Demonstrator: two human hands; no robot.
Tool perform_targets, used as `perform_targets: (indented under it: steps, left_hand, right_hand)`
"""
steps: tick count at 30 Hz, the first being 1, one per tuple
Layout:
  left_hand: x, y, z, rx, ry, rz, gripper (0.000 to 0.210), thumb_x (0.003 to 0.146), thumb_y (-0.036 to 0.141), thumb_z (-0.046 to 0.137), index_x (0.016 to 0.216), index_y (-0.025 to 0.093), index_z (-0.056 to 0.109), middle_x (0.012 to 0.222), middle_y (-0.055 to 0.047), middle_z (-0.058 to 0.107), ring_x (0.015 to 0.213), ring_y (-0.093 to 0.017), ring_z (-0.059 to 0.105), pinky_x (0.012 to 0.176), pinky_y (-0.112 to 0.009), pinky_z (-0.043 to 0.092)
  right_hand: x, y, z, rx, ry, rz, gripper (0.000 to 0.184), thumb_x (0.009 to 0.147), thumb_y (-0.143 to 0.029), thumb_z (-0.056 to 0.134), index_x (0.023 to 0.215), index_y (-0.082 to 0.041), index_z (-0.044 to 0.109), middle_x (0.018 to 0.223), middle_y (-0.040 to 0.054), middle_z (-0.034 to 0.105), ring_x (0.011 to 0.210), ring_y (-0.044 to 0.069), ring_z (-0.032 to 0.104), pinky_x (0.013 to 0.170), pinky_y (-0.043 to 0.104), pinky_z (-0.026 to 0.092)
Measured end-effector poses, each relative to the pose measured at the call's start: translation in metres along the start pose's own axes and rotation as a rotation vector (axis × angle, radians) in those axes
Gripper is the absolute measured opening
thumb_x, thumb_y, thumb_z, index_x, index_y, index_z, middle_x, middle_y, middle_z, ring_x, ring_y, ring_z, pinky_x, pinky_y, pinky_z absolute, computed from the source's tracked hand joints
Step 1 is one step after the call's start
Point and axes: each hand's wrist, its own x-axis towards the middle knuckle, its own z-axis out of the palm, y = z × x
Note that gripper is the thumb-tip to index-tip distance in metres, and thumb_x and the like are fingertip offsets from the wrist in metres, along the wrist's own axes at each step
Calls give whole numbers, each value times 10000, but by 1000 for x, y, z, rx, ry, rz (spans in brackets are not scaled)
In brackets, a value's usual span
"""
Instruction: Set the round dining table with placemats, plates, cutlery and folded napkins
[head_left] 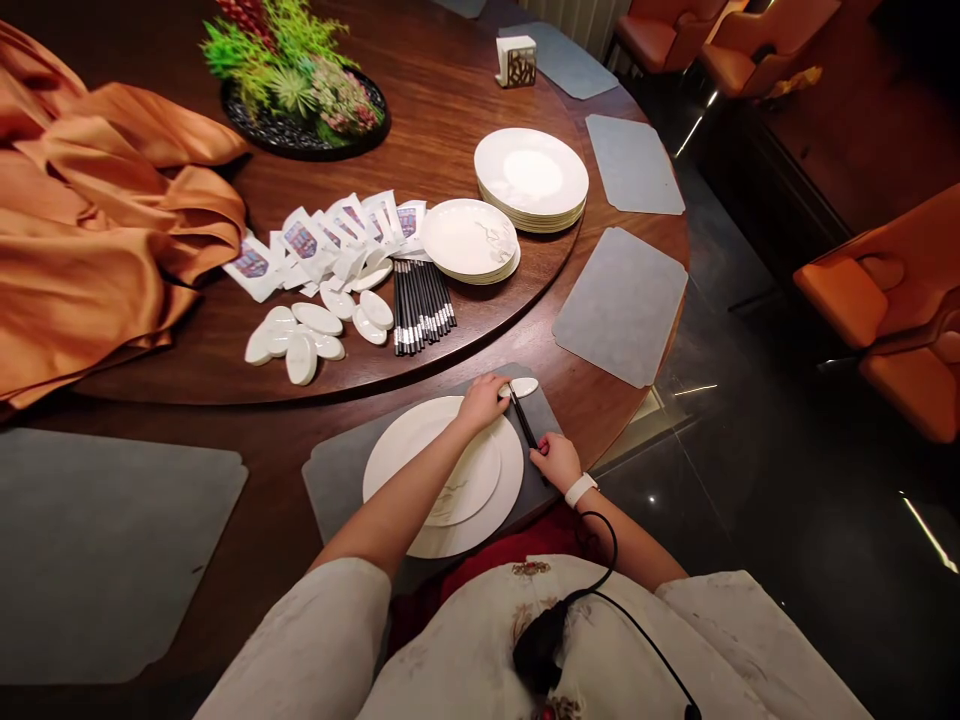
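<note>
Two stacked plates rest on the grey placemat. The left hand, fingers bent, is at the chopstick rest, grip unclear; the right hand pinches the near end of the black chopsticks, whose far end meets the rest.

You have a warm, uneven light, which seems to fall from above. Near the right edge of the turntable, the stacked plates shine almost white, with little detail. Toward its far left edge, the wood becomes quite dim. Beyond the right edge of the table, the dark floor carries small bright reflections. The wide lens stretches your sleeves at the bottom. Your chopsticks look rather clear.
</note>
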Motion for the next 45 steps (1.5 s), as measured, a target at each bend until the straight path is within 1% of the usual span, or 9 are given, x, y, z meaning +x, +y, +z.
perform_targets:
  steps: [5, 9, 16, 20, 33, 36, 39, 43, 45]
  left_hand:
    - [-9, 5, -1, 41, 19, -29, 438, 840, 257, 599, 1272, 205, 647, 1207, -110, 643, 1114, -312, 559, 1004, -444, 446]
    - [-16, 5, 0, 24, 41, -22, 420, 837, 250, 613, 1255, 224, 649, 1214, -92, 647, 1095, -296, 564, 995, -434, 452]
    - [-18, 4, 2, 9, 62, -18, 349, 846, 230, 601, 1187, 213, 676, 1204, -87, 664, 1080, -289, 568, 975, -427, 460]
    - [-18, 2, 2, 5, 52, -14, 338, 847, 227, 603, 1175, 203, 678, 1197, -90, 674, 1076, -293, 577, 975, -429, 463]
    - [-17, 2, -4, -99, 26, 16, 321, 827, 162, 588, 1132, 171, 691, 1178, -107, 688, 1118, -273, 604, 1020, -417, 471]
    - [-9, 0, -31, -171, 42, 51, 336, 847, 198, 581, 1171, 181, 670, 1159, -99, 684, 1047, -235, 641, 968, -372, 506]
    - [17, -21, -91, -163, 210, 23, 349, 888, 258, 548, 1217, 188, 641, 1177, -96, 675, 1048, -226, 640, 978, -368, 501]
    - [67, -84, -192, -24, 589, -290, 432, 893, 221, 521, 1315, 143, 571, 1352, -151, 576, 1271, -276, 524, 1112, -417, 397]
    - [87, -121, -230, 41, 661, -509, 633, 833, 181, 589, 1448, 133, 445, 1541, -193, 379, 1385, -342, 406, 1141, -488, 347]
  right_hand:
    - [-14, -8, -11, -211, -70, -15, 262, 869, -375, 682, 1005, -167, 597, 973, 75, 665, 858, 190, 616, 698, 263, 394]
    - [-29, 0, -6, -291, -125, -32, 331, 835, -322, 715, 1087, -169, 564, 1061, 90, 636, 875, 202, 619, 718, 266, 407]
    - [-31, 20, 12, -148, -53, -92, 146, 851, -186, 672, 945, -173, 561, 954, 56, 608, 837, 164, 581, 763, 247, 411]
    - [-28, 29, 17, -82, -17, -123, 145, 821, -166, 686, 867, -180, 549, 847, 21, 580, 779, 155, 548, 723, 242, 394]
    - [-23, 27, 7, -29, -95, -125, 172, 782, -237, 661, 758, -216, 492, 704, 1, 565, 689, 176, 548, 665, 270, 410]
    - [-18, 28, 0, 14, -99, -122, 214, 780, -350, 656, 725, -229, 489, 638, -1, 539, 630, 188, 533, 622, 288, 410]
    - [-8, 28, -12, 115, -75, -129, 303, 823, -497, 588, 691, -240, 494, 582, -3, 503, 572, 188, 502, 584, 302, 397]
    - [14, 14, -31, 308, -99, -100, 444, 840, -650, 517, 670, -242, 493, 562, -16, 448, 534, 174, 459, 523, 289, 381]
    - [27, -1, -41, 405, -138, -73, 484, 832, -698, 510, 679, -239, 487, 575, -20, 442, 519, 165, 451, 495, 282, 385]
